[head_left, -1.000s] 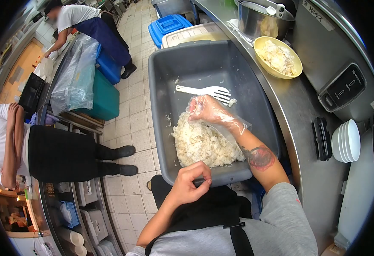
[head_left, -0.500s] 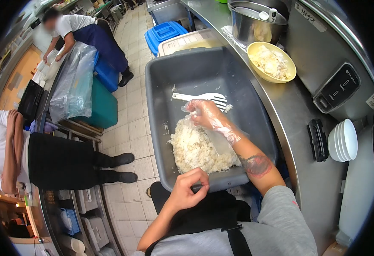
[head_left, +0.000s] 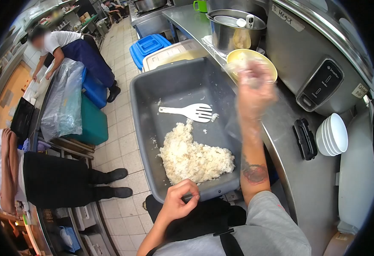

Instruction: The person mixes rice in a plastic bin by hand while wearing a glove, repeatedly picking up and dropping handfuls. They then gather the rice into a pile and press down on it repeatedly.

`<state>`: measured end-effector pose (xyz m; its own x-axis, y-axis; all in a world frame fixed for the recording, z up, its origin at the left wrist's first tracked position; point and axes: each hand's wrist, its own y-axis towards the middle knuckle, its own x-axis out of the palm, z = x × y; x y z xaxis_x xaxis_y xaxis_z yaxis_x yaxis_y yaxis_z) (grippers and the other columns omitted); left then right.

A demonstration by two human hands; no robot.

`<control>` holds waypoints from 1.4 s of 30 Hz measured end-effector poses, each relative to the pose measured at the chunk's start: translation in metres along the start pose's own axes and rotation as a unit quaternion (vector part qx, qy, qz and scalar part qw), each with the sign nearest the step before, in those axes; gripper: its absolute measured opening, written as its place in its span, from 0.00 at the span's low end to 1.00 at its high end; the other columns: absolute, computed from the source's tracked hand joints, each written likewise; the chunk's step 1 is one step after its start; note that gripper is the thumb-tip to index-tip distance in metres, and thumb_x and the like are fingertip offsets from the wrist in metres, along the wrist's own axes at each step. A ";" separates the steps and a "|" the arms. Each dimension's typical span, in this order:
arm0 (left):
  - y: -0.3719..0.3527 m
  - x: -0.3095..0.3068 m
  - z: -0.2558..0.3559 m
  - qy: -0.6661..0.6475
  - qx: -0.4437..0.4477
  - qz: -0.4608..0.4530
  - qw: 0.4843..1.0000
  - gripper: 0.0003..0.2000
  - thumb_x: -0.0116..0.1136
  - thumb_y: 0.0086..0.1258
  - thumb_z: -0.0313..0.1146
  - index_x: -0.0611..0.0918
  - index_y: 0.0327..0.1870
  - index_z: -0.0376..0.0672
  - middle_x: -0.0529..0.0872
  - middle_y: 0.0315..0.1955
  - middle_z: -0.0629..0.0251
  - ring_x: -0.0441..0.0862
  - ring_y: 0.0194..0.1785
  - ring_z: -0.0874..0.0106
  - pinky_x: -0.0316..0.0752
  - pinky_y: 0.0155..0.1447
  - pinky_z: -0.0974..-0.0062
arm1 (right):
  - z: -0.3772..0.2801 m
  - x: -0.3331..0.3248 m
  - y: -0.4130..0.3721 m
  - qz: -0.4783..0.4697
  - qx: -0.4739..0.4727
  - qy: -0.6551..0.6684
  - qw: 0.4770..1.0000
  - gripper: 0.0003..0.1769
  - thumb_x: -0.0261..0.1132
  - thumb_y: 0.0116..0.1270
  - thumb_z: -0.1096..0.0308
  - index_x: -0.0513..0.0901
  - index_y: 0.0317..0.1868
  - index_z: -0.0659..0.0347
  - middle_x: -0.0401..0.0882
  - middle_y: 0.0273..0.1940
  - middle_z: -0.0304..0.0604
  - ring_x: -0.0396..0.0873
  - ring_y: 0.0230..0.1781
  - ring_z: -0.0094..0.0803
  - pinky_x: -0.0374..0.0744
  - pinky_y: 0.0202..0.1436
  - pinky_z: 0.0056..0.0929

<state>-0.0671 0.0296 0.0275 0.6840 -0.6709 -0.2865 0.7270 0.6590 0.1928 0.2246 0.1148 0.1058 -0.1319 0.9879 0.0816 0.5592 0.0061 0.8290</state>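
**Rice tub at the counter: count and hand positions**

Hands: 2, both the wearer's.
- Left hand (head_left: 179, 200), bare, lower centre of the frame. Its fingers are curled over the near rim of the grey rectangular plastic tub (head_left: 182, 83) and grip it.
- Right hand (head_left: 255, 91), in a clear plastic glove, is raised at upper centre-right, above the tub's right wall and in front of the yellow round bowl (head_left: 238, 52). It is motion-blurred. The fingers look bunched together, but I cannot tell whether they enclose anything.

Tub contents:
- 1 mound of white cooked rice (head_left: 193, 155) lies in the near half, toward the right wall, apart from both hands. Loose grains are scattered over the tub floor.
- 1 white plastic slotted spatula (head_left: 187, 112) lies flat just beyond the mound, handle pointing to frame left.

On the stainless steel counter (head_left: 306, 183), right side of the frame:
- 1 yellow bowl with whitish contents, blurred behind the glove.
- 1 steel pot (head_left: 231, 30) just beyond the bowl.
- 1 large steel rice cooker (head_left: 323, 55) at upper right.
- 1 flat black object (head_left: 304, 138).
- 1 stack of white bowls (head_left: 334, 134) beside it; the number in the stack is unclear.

Left side of the frame:
- 1 blue lidded bin (head_left: 148, 45) beyond the tub.
- 1 teal container (head_left: 94, 121).
- 2 other people: one bent over at upper left (head_left: 71, 47), one standing at the left edge (head_left: 46, 179).
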 end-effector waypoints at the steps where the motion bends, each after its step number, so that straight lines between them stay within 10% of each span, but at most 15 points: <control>1: -0.001 -0.001 0.000 -0.002 -0.004 -0.001 1.000 0.03 0.62 0.56 0.19 0.80 0.29 0.36 0.85 0.31 0.60 0.84 0.37 0.66 0.76 0.44 0.73 | 0.005 -0.010 0.012 0.014 0.013 -0.050 0.999 0.13 0.75 0.57 0.77 0.87 0.43 0.61 0.89 0.41 0.47 0.88 0.39 0.39 0.84 0.48 0.33; 15: 0.000 0.002 0.003 -0.002 -0.010 0.002 1.000 0.02 0.62 0.57 0.20 0.81 0.29 0.36 0.84 0.31 0.60 0.84 0.37 0.66 0.76 0.45 0.73 | 0.018 -0.032 0.017 -0.149 0.081 -0.406 0.898 0.22 0.70 0.66 0.50 0.90 0.52 0.55 0.76 0.70 0.46 0.66 0.74 0.46 0.72 0.71 0.49; 27: 0.000 0.001 0.001 0.002 -0.009 -0.003 1.000 0.03 0.63 0.57 0.20 0.81 0.29 0.36 0.85 0.32 0.60 0.84 0.38 0.66 0.77 0.45 0.73 | 0.025 -0.026 0.003 -0.074 0.046 -0.337 0.938 0.26 0.75 0.59 0.53 0.87 0.59 0.44 0.70 0.73 0.43 0.62 0.76 0.49 0.70 0.68 0.60; 34: 0.000 0.002 0.002 0.001 -0.007 -0.003 1.000 0.03 0.62 0.56 0.20 0.81 0.29 0.36 0.85 0.32 0.59 0.84 0.38 0.66 0.77 0.45 0.73 | 0.000 -0.012 -0.015 -0.162 -0.038 -0.307 0.937 0.18 0.75 0.59 0.59 0.90 0.51 0.34 0.77 0.57 0.25 0.69 0.64 0.36 0.67 0.62 0.49; 42: -0.001 0.002 0.000 -0.002 -0.003 0.001 1.000 0.03 0.62 0.56 0.20 0.81 0.29 0.36 0.85 0.31 0.59 0.84 0.38 0.66 0.76 0.45 0.73 | 0.001 -0.030 -0.005 -0.174 0.035 -0.353 0.919 0.08 0.74 0.59 0.64 0.91 0.39 0.44 0.79 0.54 0.30 0.70 0.62 0.40 0.71 0.59 0.51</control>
<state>-0.0661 0.0277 0.0266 0.6864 -0.6703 -0.2819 0.7246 0.6631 0.1878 0.2269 0.0853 0.0983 0.2381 0.7780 -0.5813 0.6384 0.3257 0.6974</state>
